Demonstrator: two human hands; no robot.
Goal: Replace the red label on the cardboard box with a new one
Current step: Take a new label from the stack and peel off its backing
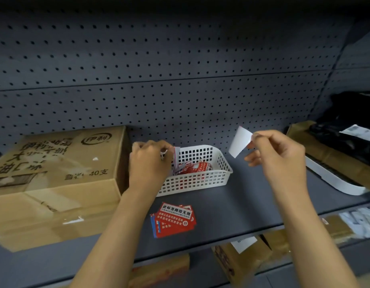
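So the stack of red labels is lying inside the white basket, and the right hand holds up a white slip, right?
Not quite. The head view shows the stack of red labels lying on the shelf in front of the white basket, not inside it. The right hand does hold up a white slip.

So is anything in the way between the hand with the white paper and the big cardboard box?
Yes. The white basket and the left hand sit between the right hand and the cardboard box.

Cardboard box [55,173] left of basket [200,179] on shelf [252,204], label stack [173,220] before basket.
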